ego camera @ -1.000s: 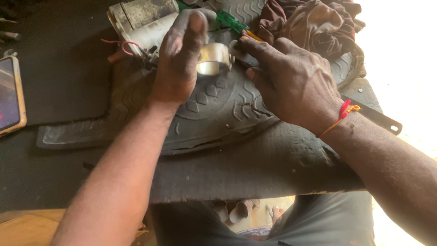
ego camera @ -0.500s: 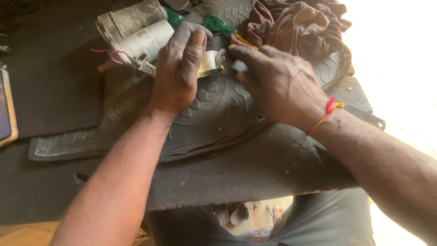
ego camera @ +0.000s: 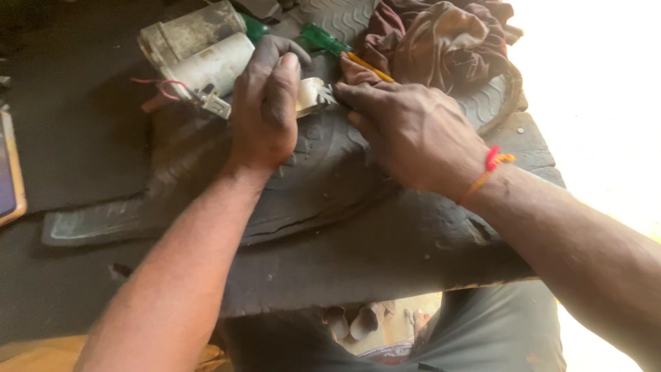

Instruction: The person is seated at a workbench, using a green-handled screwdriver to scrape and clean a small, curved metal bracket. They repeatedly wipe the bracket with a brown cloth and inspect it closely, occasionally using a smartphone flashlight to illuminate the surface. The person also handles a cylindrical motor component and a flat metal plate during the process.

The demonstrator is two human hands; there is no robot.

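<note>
My left hand (ego camera: 265, 110) is closed around a small shiny metal ring-shaped part (ego camera: 310, 93), pressing it down onto a black rubber tyre piece (ego camera: 323, 172). My right hand (ego camera: 413, 131) meets it from the right, with the fingertips pinching at the part's edge. A red and orange thread sits on my right wrist. Most of the metal part is hidden under my left fingers.
Behind the hands lie a white cylindrical capacitor (ego camera: 210, 65) with red wires, a dirty grey cylinder (ego camera: 186, 31), a green-handled screwdriver (ego camera: 330, 43) and a brown rag (ego camera: 441, 41). A phone (ego camera: 8, 172) lies at the left edge. The dark worktop edge (ego camera: 385, 275) runs near my lap.
Both hands have lowered the metal part from a raised position down onto the tyre piece, and my left hand now covers more of it.
</note>
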